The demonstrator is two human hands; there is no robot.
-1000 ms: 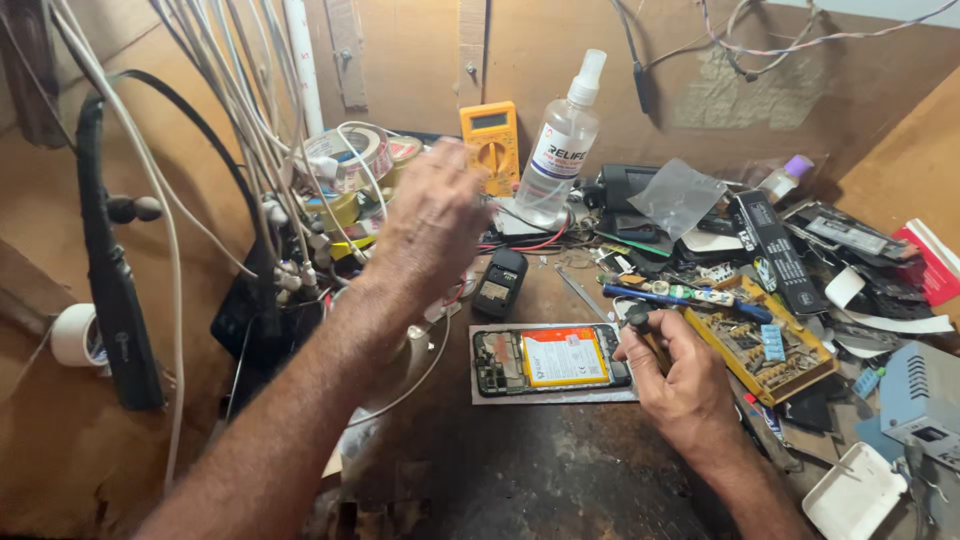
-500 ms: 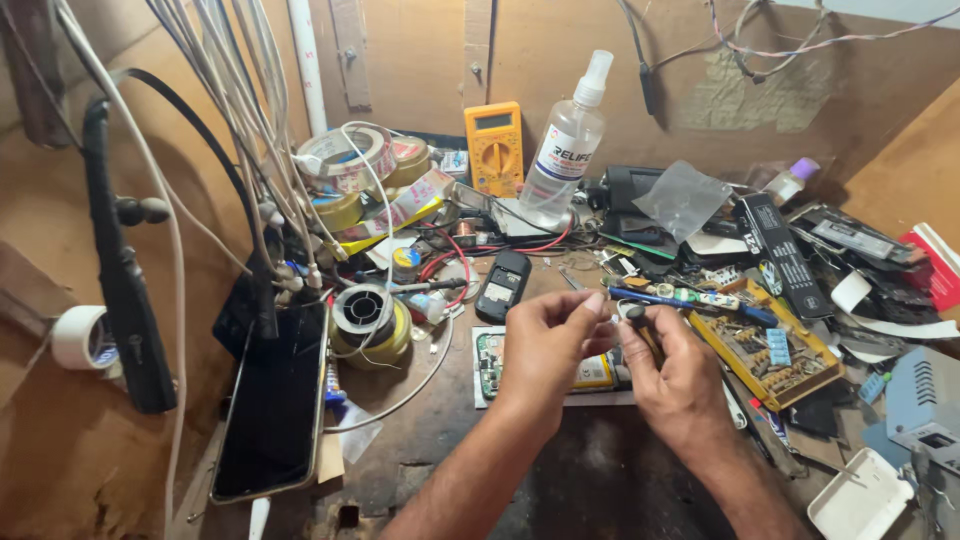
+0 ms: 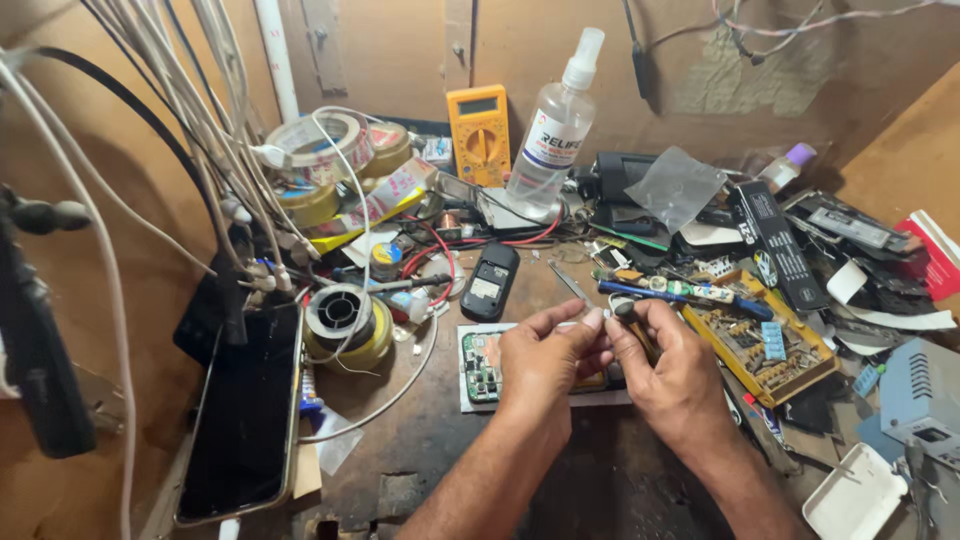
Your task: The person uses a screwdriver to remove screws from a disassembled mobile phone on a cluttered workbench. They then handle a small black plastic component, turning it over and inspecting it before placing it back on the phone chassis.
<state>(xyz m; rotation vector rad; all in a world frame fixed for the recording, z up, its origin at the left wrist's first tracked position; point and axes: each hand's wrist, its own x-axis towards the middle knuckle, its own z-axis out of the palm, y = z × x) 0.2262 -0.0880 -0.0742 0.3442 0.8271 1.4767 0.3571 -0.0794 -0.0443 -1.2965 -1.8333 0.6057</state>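
Note:
My left hand [image 3: 540, 360] and my right hand [image 3: 680, 370] meet fingertip to fingertip just above an opened phone [image 3: 482, 368]. The phone lies face down on a pale mat [image 3: 465, 400], with its green circuit board showing. My right hand grips a thin dark tool [image 3: 638, 335]. My left thumb and forefinger are pinched together at the tool's upper end. Both hands hide the middle and right part of the phone.
A black smartphone [image 3: 240, 410] lies at the left beside a solder spool [image 3: 340, 318]. Behind stand a spray bottle [image 3: 552, 130], a yellow multimeter [image 3: 478, 132] and tape rolls [image 3: 325, 140]. White cables [image 3: 215, 150] hang at left. A yellow parts box [image 3: 765, 345] and clutter fill the right.
My left hand came back from the cables and tape rolls at upper left and joined my right hand over the opened phone. My right hand stayed in place.

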